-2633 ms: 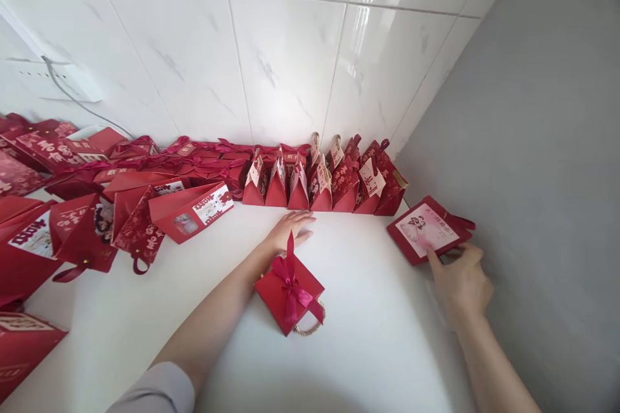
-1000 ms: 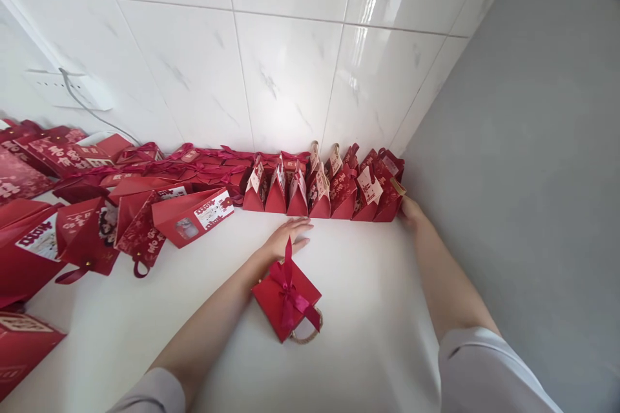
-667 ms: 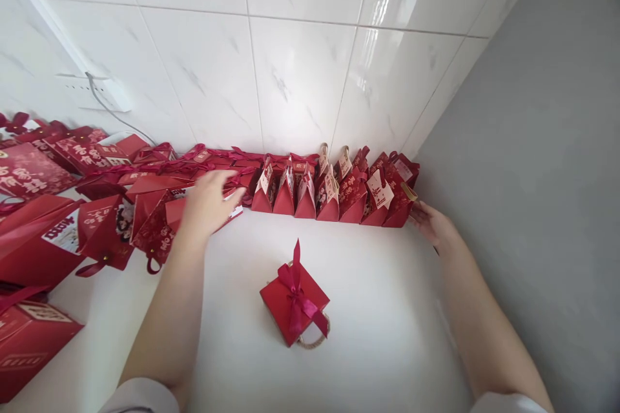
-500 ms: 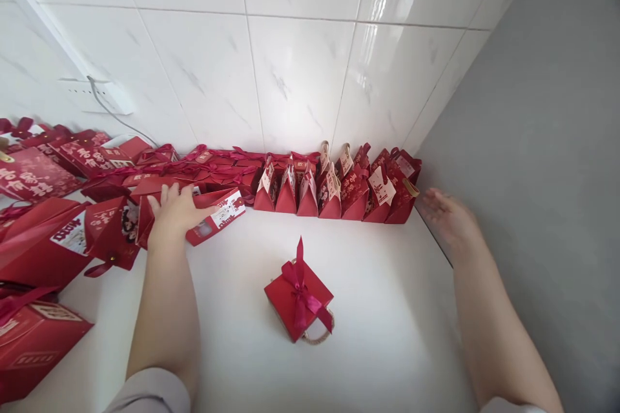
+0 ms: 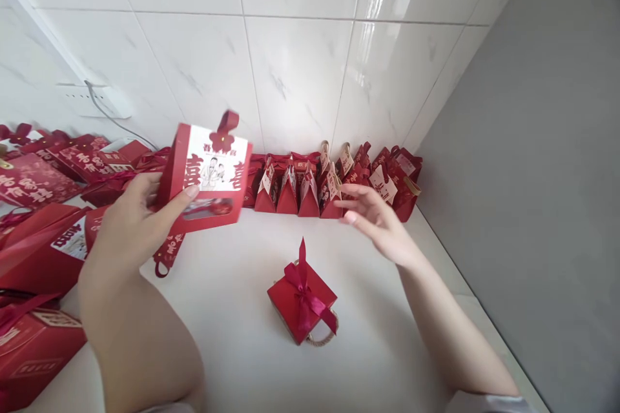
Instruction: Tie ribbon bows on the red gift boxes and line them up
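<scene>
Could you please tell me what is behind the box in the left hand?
The tiled wall shows above the held box, and red boxes to its right; whatever lies directly behind it is covered.

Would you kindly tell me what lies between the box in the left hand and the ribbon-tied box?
In the head view, only white tabletop shows between the held box and the ribbon-tied box.

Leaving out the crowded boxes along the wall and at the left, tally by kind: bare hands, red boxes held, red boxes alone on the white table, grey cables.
Bare hands, left hand and right hand: 2
Red cardboard box with white picture label, held: 1
Red square box with magenta satin bow, alone: 1
Grey cable: 1
Total: 5
</scene>
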`<control>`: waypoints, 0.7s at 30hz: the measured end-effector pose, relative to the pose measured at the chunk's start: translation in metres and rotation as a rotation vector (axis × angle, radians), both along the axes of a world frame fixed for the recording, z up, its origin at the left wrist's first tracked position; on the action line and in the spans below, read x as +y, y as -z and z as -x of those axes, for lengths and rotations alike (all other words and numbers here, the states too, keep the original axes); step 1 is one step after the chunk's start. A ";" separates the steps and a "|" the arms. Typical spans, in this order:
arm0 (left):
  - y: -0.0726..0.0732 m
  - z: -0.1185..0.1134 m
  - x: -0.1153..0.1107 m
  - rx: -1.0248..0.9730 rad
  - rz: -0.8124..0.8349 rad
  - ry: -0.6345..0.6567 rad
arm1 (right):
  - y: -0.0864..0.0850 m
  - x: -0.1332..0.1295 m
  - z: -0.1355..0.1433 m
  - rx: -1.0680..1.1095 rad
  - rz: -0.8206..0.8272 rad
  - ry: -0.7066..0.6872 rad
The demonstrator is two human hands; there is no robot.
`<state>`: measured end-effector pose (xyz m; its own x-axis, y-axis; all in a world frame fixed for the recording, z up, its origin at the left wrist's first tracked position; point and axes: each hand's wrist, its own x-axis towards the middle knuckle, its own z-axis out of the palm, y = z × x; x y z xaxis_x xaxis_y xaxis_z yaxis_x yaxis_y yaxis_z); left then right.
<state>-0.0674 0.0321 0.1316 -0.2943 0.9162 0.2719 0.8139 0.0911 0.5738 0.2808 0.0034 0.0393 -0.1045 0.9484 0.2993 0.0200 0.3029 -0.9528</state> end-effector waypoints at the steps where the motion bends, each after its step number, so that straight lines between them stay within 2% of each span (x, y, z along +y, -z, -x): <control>1: -0.003 -0.009 -0.005 -0.123 0.014 0.066 | -0.003 -0.003 0.010 -0.020 0.013 -0.078; 3: -0.003 -0.030 -0.010 -0.331 0.086 0.216 | -0.006 -0.008 0.025 -0.069 0.030 -0.174; 5: 0.004 -0.051 -0.010 -0.460 0.183 0.413 | -0.007 -0.011 0.032 -0.088 0.053 -0.221; 9: 0.023 -0.080 -0.007 -0.476 0.229 0.769 | -0.007 -0.009 0.024 0.016 0.165 -0.273; 11: 0.027 -0.083 -0.008 -0.470 0.205 0.893 | -0.010 -0.005 0.005 0.131 0.201 -0.202; 13: 0.026 -0.076 -0.008 -0.437 0.185 0.932 | -0.015 -0.004 -0.026 0.254 0.201 -0.029; 15: 0.020 -0.061 -0.008 -0.350 0.137 0.800 | -0.020 -0.008 -0.066 0.368 0.060 0.288; 16: 0.016 -0.050 -0.006 -0.287 0.096 0.667 | -0.021 -0.013 -0.086 0.383 -0.058 0.466; 18: 0.010 -0.024 -0.002 -0.139 0.014 0.375 | -0.020 -0.024 -0.125 0.252 -0.197 0.855; 20: 0.008 0.006 0.003 0.021 -0.015 0.136 | -0.015 -0.035 -0.156 -0.013 -0.152 1.105; 21: 0.009 0.022 0.006 0.082 -0.018 0.035 | -0.011 -0.039 -0.168 -0.136 -0.070 1.171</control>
<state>-0.0897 0.0383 0.1228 -0.2385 0.9202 0.3105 0.8606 0.0521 0.5066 0.4486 -0.0354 0.0507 0.7834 0.4691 0.4077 0.4200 0.0840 -0.9036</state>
